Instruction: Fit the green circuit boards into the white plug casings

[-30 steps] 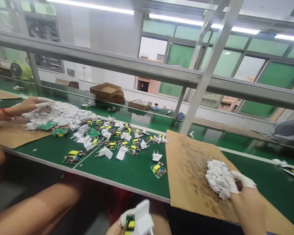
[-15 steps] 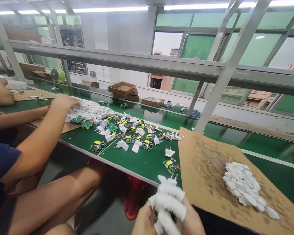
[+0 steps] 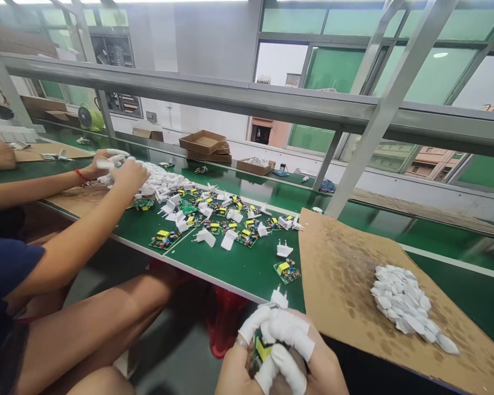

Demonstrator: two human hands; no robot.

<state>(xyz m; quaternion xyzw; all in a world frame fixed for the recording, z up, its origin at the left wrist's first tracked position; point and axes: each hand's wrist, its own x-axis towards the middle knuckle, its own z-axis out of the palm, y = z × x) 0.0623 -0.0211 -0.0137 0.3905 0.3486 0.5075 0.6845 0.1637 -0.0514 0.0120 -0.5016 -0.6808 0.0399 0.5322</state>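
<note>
Head view showed both hands joined low, just before the near edge of the desk. One second earlier, the right hand had rested on the heap of white covers on the cardboard sheet, while the left hand alone held the white plug shell. Now the right hand had left the heap and come to the left one. The fingers of both, in white caps, were closed tightly around the white plug shell and the small circuit board with its yellow part. From this I judged that the reach to the heap was finished and the pieces were being pressed together. The shell sat between the two palms, in the air, its two pins pointing up.

Whether a cover from the heap was really inside the grip could not be seen, because the fingers hid it. Both wrists were cut off by the lower border. At the left, a co-worker's hands worked at another white heap, too small to make out in detail.
</note>
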